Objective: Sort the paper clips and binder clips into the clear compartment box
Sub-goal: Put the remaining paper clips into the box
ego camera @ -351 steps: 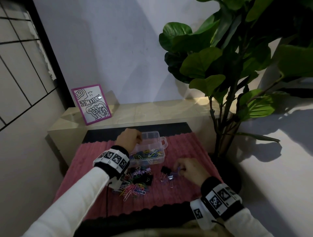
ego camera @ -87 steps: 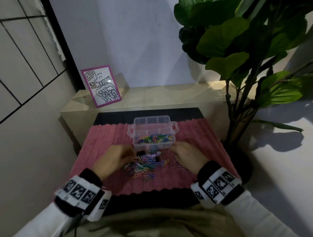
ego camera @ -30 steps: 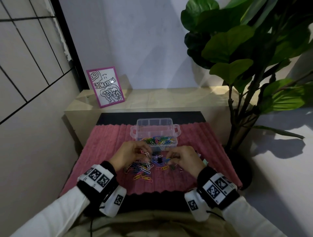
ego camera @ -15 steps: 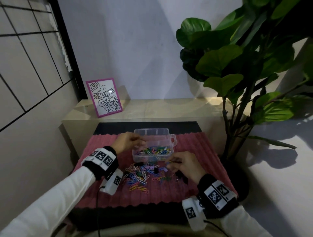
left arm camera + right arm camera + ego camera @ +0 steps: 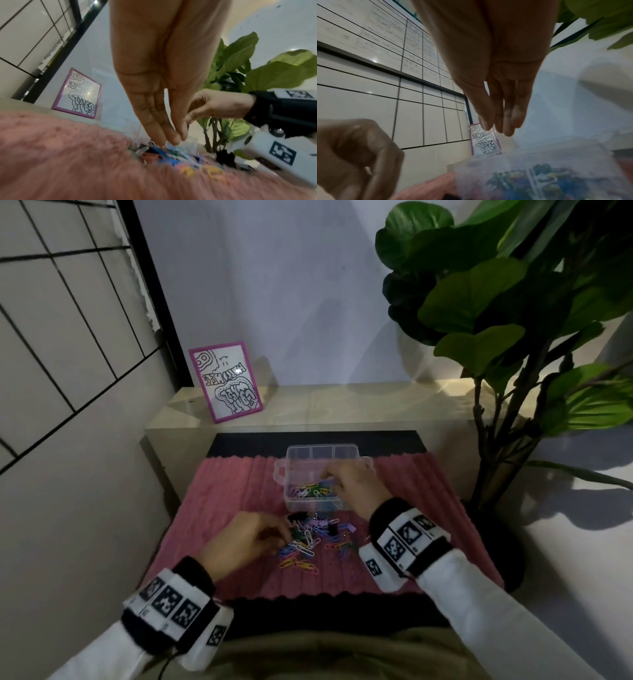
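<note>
The clear compartment box [image 5: 291, 460] stands on the pink mat [image 5: 233, 494], with coloured paper clips [image 5: 310, 489] in its near compartments. In front of it lies a loose pile of paper clips [image 5: 308, 542] mixed with black binder clips [image 5: 331, 529]. My left hand [image 5: 282, 537] is at the pile's left edge. In the left wrist view its thumb and fingertips [image 5: 173, 140] come together, pinching a clip in the blurred pile [image 5: 171, 157]. My right hand [image 5: 327, 474] hovers over the box with straight fingers [image 5: 498, 128] and nothing visible in them.
A pink-framed drawing [image 5: 226, 381] leans on the pale ledge [image 5: 359, 405] behind the mat. A large leafy plant [image 5: 496, 337] stands at the right, close to the mat's edge. A tiled wall runs along the left.
The hands have swapped places. My left hand came back from the box to the pile. My right hand went from the pile up over the box.
</note>
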`<state>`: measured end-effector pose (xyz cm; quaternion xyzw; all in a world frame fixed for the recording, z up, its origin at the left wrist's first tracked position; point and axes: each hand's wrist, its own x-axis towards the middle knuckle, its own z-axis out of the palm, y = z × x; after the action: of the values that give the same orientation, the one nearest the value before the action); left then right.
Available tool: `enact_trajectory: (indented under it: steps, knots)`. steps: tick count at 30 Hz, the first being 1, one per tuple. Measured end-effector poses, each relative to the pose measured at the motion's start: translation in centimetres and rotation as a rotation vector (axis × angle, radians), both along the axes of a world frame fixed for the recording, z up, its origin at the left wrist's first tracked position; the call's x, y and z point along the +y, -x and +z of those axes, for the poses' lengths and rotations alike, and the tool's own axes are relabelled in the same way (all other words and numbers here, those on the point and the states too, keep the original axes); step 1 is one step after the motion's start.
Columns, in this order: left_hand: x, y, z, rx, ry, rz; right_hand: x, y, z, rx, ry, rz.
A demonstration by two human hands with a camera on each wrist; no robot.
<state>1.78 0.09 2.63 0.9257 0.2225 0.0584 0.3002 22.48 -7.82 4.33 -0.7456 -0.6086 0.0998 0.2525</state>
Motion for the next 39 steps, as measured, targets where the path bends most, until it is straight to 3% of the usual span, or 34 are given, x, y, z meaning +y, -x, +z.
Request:
enact_trajectory:
  steps: [3,6,9,11,18,24,31,39]
  knots:
    - [-0.8,0.3,-1.8,0.040,-0.123,-0.041,-2.1,1.9,-0.5,-0.031,0.025,0.164]
    - [-1.6,-0.3,-2.9,0.155,-0.157,0.027,-3.2,3.9,-1.8,-0.077,0.244,0.285]
    - [-2.1,-1.5,-3.1,0.164,-0.179,0.068,-3.3,5.3,-3.2,-0.197,0.374,0.291]
    - [-2.0,-2.0,-3.0,0.171,-0.204,0.079,-3.0,5.3,-3.6,-0.216,0.345,0.270]
    - [-0.6,-2.1,-2.7,0.158,-0.165,0.022,-2.6,2.4,-3.7,0.030,0.231,0.233]
    - [0.3,-1.3,-0.8,0.003,0.100,0.058,-3.9,0.2,-3.1,0.483,0.035,0.012]
    - [1.1,-2.7,2.5,-0.070,0.337,0.121,-4.0,-0.9,-4.1,0.528,0.024,-0.053]
    - [4.4,-7.7,3.8,-0.087,0.080,0.126,-4.7,-0.8,-3.9,0.607,-0.036,-0.058]
